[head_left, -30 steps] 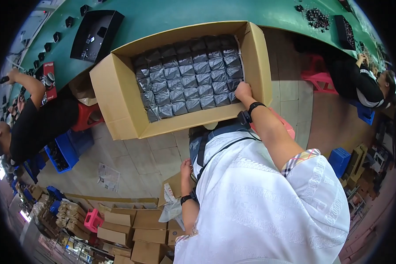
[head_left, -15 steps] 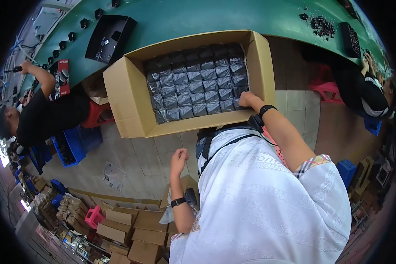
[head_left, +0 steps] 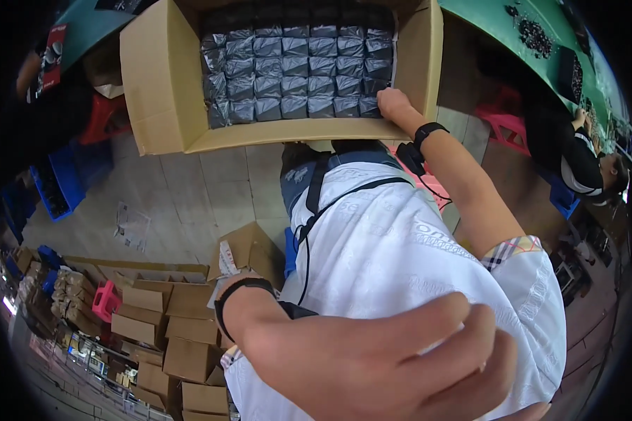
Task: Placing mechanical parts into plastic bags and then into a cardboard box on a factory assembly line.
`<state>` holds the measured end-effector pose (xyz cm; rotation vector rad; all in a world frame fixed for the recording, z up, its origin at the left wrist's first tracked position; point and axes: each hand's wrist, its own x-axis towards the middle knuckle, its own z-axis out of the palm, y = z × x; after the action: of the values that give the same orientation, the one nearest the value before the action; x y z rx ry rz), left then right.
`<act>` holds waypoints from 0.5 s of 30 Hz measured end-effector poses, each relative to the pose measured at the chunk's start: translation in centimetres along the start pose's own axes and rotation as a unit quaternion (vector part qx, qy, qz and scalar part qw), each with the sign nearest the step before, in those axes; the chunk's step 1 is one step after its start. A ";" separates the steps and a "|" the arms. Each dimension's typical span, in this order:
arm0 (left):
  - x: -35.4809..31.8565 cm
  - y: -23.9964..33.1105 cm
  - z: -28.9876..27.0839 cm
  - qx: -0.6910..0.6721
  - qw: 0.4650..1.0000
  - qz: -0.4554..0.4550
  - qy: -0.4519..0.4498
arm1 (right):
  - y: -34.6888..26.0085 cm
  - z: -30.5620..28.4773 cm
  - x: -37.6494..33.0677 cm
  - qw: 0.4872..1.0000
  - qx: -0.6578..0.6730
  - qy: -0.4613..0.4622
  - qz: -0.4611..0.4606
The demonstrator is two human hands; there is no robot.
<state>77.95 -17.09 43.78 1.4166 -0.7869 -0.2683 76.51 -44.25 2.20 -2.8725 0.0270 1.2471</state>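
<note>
A large open cardboard box [head_left: 281, 133] stands in front of me, filled with rows of small square packets [head_left: 294, 77] in shiny black plastic. My right hand [head_left: 398, 109] reaches into its near right corner, fingers curled down against the end packet. The fingertips are hidden there, so what they grip cannot be made out. Close to the camera, before my white shirt, my left hand [head_left: 393, 358] is raised with its fingers loosely bent and slightly apart. No object shows in it, though its palm is turned out of sight.
A green worktable [head_left: 484, 21] runs behind the box, with small dark parts [head_left: 535, 36] and a black tray [head_left: 569, 74] on it. A person [head_left: 586, 158] sits at the right near a red stool [head_left: 505, 119]. Cardboard boxes [head_left: 189, 344] are stacked at lower left; a blue crate [head_left: 60, 182] stands left.
My left hand has risen from beside my waist to close before the camera. My right hand stays at the box's near right corner. The view has shifted, placing the box higher.
</note>
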 end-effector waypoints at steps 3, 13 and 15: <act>0.3 -2.1 -0.2 0.015 1.000 0.013 0.001 | -0.8 -3.4 -2.8 1.000 0.004 0.010 0.009; -5.6 -22.4 -0.8 0.136 0.946 -0.293 -0.025 | -1.5 -10.8 -9.9 0.749 0.646 -0.134 -0.063; -4.6 -23.5 1.1 0.274 0.954 -0.110 -0.059 | -3.9 -11.6 -10.9 0.719 0.665 -0.174 -0.108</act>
<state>80.54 -19.27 20.02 2.0353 -0.8384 -0.3217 77.60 -40.39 18.08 -1.3310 0.3869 0.9946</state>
